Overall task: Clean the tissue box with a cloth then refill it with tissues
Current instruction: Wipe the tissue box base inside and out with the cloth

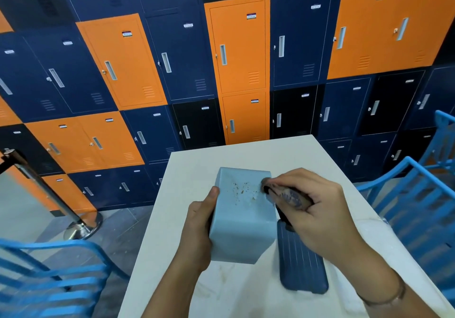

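gripping the light blue tissue box (242,221) from its left side, a person's left hand (200,226) held it tipped above the white table (192,170), thumb over the box's near-left edge and fingers wrapped out of sight behind it. the right hand (317,209) was closed around a bunched, dark-patterned cloth (288,195) and pressed it against the box's upper right edge. the face of the box turned toward the camera carried a scatter of small brown specks, most of them just left of the cloth, so the wiping appeared to be only in its opening stage, with that patch not yet cleared. the lower part of the same face looked clean and plain. no opening was visible on the sides shown, and whether the box was empty could not be told.

right of the box and partly under the right hand lay a dark blue ribbed piece (301,261) flat on the table; it may have been the box's lid or base, though that was a guess. no tissues could be seen anywhere near the box, so the refill looked wholly undone. by this reading, the rest of the cleaning and the whole of the refilling were left to do.
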